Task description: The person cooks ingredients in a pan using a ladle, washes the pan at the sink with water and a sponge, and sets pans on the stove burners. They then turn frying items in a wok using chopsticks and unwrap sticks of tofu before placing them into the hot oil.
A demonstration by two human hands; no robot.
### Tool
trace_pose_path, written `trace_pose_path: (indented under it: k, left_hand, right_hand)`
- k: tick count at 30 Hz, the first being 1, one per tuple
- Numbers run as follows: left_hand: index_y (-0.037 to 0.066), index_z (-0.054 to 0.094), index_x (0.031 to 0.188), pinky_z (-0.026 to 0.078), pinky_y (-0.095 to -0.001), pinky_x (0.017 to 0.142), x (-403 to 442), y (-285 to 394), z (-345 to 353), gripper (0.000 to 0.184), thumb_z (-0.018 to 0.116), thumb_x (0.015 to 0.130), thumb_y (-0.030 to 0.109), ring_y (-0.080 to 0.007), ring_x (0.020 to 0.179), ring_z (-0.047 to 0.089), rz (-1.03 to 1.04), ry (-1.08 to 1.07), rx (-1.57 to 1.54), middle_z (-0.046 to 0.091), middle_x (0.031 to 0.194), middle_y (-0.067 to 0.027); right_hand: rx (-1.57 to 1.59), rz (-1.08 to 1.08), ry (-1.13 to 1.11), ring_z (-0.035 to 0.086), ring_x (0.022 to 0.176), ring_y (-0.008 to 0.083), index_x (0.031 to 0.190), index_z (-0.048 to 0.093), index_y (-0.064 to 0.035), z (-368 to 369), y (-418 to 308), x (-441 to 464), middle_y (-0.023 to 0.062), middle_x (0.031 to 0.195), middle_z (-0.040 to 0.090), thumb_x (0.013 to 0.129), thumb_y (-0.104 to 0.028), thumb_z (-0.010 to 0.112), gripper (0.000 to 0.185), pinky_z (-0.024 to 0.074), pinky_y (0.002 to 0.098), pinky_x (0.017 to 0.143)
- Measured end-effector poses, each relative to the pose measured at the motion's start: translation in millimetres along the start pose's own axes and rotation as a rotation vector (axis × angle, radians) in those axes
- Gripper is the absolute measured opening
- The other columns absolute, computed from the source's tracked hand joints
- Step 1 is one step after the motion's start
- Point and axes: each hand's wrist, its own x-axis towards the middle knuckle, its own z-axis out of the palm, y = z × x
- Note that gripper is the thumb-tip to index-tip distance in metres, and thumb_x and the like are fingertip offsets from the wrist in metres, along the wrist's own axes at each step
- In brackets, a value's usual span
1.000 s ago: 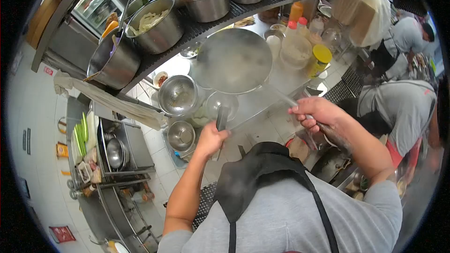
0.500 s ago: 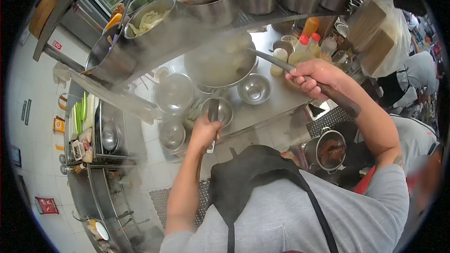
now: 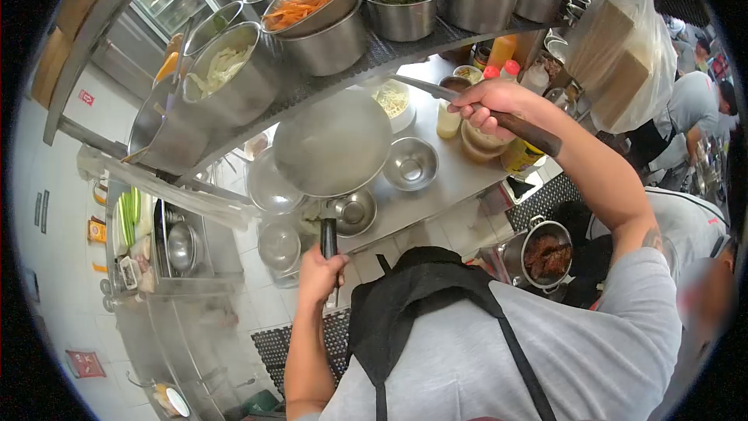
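My left hand (image 3: 321, 271) is wrapped round the black handle of a wok (image 3: 331, 148). The wok is held over the steel counter (image 3: 452, 187), and steam blurs its surface, so I cannot make out any food in it. My right hand (image 3: 499, 105) grips the dark wooden handle of a long metal cooking utensil (image 3: 428, 87). Its shaft points left toward the shelf's edge, above the wok's right side; the head is hidden. Steel bowls (image 3: 411, 164) stand beside and below the wok. A white tub of bean sprouts (image 3: 395, 104) sits behind it.
Overhead, a shelf (image 3: 335, 93) holds several steel pots and bowls, including shredded carrot (image 3: 304, 9). Sauce bottles (image 3: 510, 70) and a plastic bag (image 3: 623, 62) are at the right. A pot of dark food (image 3: 548, 253) stands low right, near another person (image 3: 670, 226).
The wok has moved left and toward me, uncovering the bean sprout tub. My left hand has come back with it. The utensil stays in my right hand, and the whole view has shifted.
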Motion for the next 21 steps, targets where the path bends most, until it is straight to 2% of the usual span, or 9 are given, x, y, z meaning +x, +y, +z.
trace_pose_path:
  k: [7,8,10,14,17,20,21]
  left_hand:
    - [-0.001,0.055,0.081,0.038,-0.0284,0.041,-14.3,18.2,-13.3,0.013,0.064,0.075,0.007,-0.0128,0.042,0.049,-0.010,0.074,0.067,0.053,0.058,-0.0033]
    - [-0.001,0.055,0.080,0.038,-0.0285,0.041,-15.9,23.3,-11.4,0.013,0.063,0.075,0.008,-0.0128,0.042,0.048,0.002,0.100,0.073,0.053,0.058,-0.0032]
    - [-0.002,0.057,0.081,0.036,-0.0289,0.040,-8.5,9.3,-18.6,0.015,0.064,0.074,0.009,-0.0127,0.042,0.047,-0.051,0.166,0.160,0.052,0.056,-0.0032]
    - [-0.002,0.057,0.081,0.036,-0.0288,0.040,-8.0,11.0,-17.3,0.017,0.065,0.073,0.011,-0.0135,0.042,0.047,-0.006,0.144,0.036,0.053,0.056,-0.0042]
    - [-0.001,0.056,0.080,0.037,-0.0286,0.040,-9.8,12.3,-15.2,0.015,0.065,0.074,0.010,-0.0135,0.042,0.048,0.015,0.164,0.083,0.054,0.058,-0.0042]
    - [0.001,0.055,0.078,0.038,-0.0284,0.041,-11.2,10.8,-13.5,0.013,0.065,0.075,0.010,-0.0132,0.042,0.049,0.000,0.157,0.081,0.053,0.059,-0.0034]
    - [0.001,0.054,0.077,0.038,-0.0284,0.041,-12.0,10.9,-12.6,0.013,0.064,0.076,0.009,-0.0132,0.043,0.049,-0.006,0.135,0.053,0.053,0.059,-0.0033]
  right_hand:
    - [-0.225,-0.037,0.023,0.045,0.045,0.0066,0.084,0.055,-0.0039,-29.5,27.5,69.4,-0.0039,0.057,0.046,0.093,-0.016,0.061,0.016,0.0389,0.0229,0.037]
    - [-0.216,-0.039,0.037,0.047,0.043,0.0099,0.076,0.056,-0.0046,-30.8,30.7,77.5,-0.0022,0.053,0.046,0.091,-0.017,0.062,0.020,0.0399,0.0253,0.037]
    - [-0.355,-0.077,0.121,0.048,0.042,0.0116,0.072,0.056,-0.0049,-22.3,34.3,79.8,0.0003,0.054,0.049,0.090,-0.016,0.061,0.022,0.0407,0.0254,0.038]
    - [-0.613,-0.197,0.243,0.049,0.037,0.0165,0.069,0.058,-0.0012,-32.1,53.2,117.5,0.0077,0.055,0.055,0.086,-0.017,0.061,0.024,0.0435,0.0298,0.040]
    - [-1.110,-0.323,0.284,0.061,0.050,0.0267,0.074,0.062,0.0039,-34.1,61.4,120.6,0.0173,0.065,0.062,0.084,-0.016,0.061,0.022,0.0508,0.0389,0.051]
    - [-1.452,-0.520,0.591,0.068,0.076,0.0362,0.088,0.063,0.0063,-39.7,88.0,127.7,0.0248,0.084,0.066,0.083,-0.014,0.058,0.022,0.0532,0.0455,0.069]
    - [-1.442,-0.523,0.611,0.066,0.083,0.0377,0.091,0.063,0.0057,-35.4,92.8,116.8,0.0253,0.088,0.066,0.083,-0.014,0.056,0.022,0.0525,0.0465,0.073]
